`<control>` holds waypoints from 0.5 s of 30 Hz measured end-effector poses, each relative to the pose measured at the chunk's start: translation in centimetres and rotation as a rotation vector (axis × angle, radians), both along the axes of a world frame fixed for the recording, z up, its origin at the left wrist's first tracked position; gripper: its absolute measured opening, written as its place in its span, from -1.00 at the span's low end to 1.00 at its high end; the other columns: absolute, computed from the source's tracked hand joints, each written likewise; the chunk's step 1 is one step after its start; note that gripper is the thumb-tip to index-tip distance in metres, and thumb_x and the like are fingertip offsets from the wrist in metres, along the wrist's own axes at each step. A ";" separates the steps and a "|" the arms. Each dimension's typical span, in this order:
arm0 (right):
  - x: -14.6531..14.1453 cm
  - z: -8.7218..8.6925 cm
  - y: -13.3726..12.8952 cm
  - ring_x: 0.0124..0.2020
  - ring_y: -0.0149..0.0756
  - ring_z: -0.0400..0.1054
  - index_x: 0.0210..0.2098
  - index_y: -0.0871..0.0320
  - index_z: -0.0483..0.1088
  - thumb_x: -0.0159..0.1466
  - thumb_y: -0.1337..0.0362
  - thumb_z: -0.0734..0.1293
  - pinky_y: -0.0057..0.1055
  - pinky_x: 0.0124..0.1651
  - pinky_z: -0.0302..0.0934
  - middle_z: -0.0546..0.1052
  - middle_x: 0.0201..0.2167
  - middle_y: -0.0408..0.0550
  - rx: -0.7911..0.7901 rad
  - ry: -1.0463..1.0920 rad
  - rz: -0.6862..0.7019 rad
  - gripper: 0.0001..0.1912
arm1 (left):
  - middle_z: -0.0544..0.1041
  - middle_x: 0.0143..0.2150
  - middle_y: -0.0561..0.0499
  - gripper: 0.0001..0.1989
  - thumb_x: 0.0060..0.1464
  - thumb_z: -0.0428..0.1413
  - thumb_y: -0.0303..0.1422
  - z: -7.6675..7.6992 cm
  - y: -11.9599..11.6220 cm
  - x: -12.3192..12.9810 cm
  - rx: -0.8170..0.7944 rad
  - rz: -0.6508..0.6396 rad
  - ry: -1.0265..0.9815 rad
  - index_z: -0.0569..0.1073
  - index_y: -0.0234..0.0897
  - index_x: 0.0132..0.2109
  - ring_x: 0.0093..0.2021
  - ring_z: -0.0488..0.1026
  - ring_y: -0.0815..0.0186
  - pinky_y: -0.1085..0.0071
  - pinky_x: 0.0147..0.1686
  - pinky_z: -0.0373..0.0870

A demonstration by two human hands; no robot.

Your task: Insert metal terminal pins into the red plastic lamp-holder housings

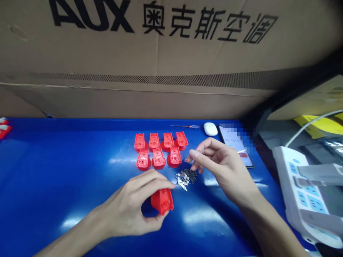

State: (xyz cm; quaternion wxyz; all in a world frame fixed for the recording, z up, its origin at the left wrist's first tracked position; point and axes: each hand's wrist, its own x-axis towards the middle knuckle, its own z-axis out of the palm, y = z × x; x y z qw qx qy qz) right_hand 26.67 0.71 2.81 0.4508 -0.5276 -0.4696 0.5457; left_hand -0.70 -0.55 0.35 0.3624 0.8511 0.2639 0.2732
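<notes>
Head view looks down on a blue table (53,160), and a big cardboard box (160,46) with black AUX printing stands behind its far edge. The left hand (125,205) is near the front of the table, and its fingers close around a red plastic housing (162,201), which is tilted; I cannot tell if it touches the table. The right hand (217,167) is raised above the table, with thumb and index finger pressed together, pinching a thin metal piece (191,156). Just under these fingers lies a small pile of metal pieces (186,179), between both hands. Seven more red housings (158,150) stand in two rows toward the far edge. Along this edge are a small screwdriver (184,126) with a red handle and a white computer mouse (210,129). A phone (235,146) lies near the right edge, partly hidden by the right hand and partly blurred. Beyond the right edge is a white power strip (302,189). Some red objects (4,127) lie at the left edge, cut off by the frame.
</notes>
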 end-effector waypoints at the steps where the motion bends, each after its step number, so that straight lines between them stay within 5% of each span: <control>1: 0.0 0.1 -0.1 -0.40 -0.33 0.54 -0.25 0.09 0.45 0.38 0.03 0.58 -0.45 -0.32 0.35 0.69 -0.35 -0.06 -0.003 0.003 0.013 -0.66 | 0.63 -0.03 -0.06 -0.41 0.13 0.30 -0.53 -0.1 0.0 0.0 0.014 0.004 -0.007 0.48 -0.19 0.30 -0.10 0.58 0.25 0.31 -0.03 0.60; 9: -0.5 0.7 -0.9 -0.30 -0.26 0.53 -0.24 0.10 0.53 0.32 0.08 0.63 -0.34 -0.18 0.38 0.69 -0.30 -0.08 -0.015 -0.024 0.233 -0.70 | 0.66 -0.20 -0.01 -0.38 0.14 0.35 -0.44 0.1 0.2 0.2 0.096 0.048 -0.020 0.50 -0.15 0.35 -0.27 0.59 0.25 0.31 -0.19 0.62; 15: -0.9 0.8 -1.1 -0.35 -0.31 0.41 -0.25 0.10 0.57 0.26 0.10 0.67 -0.36 -0.23 0.32 0.64 -0.35 -0.12 -0.020 -0.020 0.269 -0.70 | 0.72 0.06 -0.05 -0.34 0.16 0.39 -0.41 0.2 0.1 0.0 0.183 0.273 -0.032 0.48 -0.13 0.38 -0.10 0.71 0.26 0.37 0.02 0.66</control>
